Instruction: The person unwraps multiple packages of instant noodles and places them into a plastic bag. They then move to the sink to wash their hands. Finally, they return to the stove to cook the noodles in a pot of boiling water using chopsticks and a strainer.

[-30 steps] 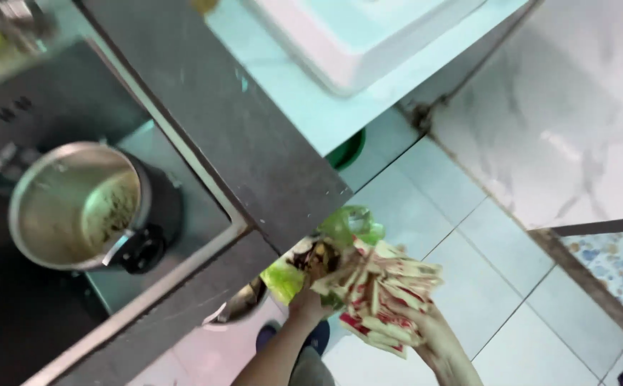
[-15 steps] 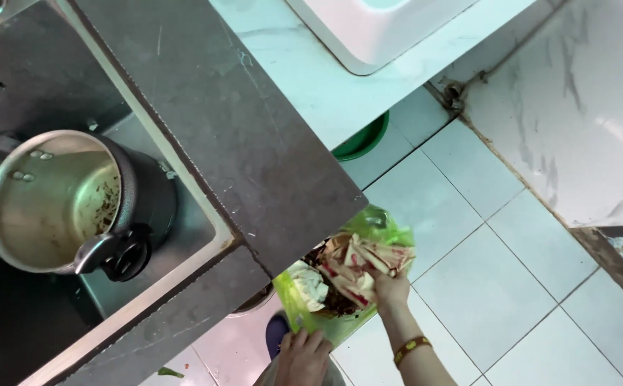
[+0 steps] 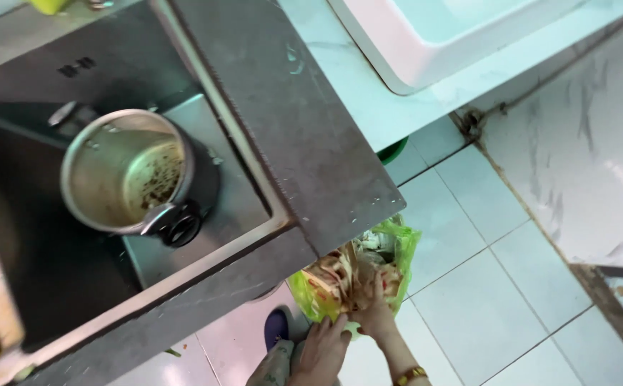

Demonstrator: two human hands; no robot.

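Seen from above: right hand (image 3: 374, 314) pressed down into a translucent green plastic bag (image 3: 397, 250) on the pale tiled floor (image 3: 483, 300), fingers closed around a bundle of red-and-cream paper wrappers (image 3: 340, 275). Wrappers fanned up and away from the fingertips, long axis towards the dark grey stone counter edge (image 3: 304, 164) overhanging the bag. Left hand (image 3: 322, 350) just beside, nearer the body, fingers lying together at the bag's near rim; actual grip on the plastic impossible to tell. Above, a soiled steel saucepan (image 3: 126, 171) standing in the steel sink (image 3: 33, 271).
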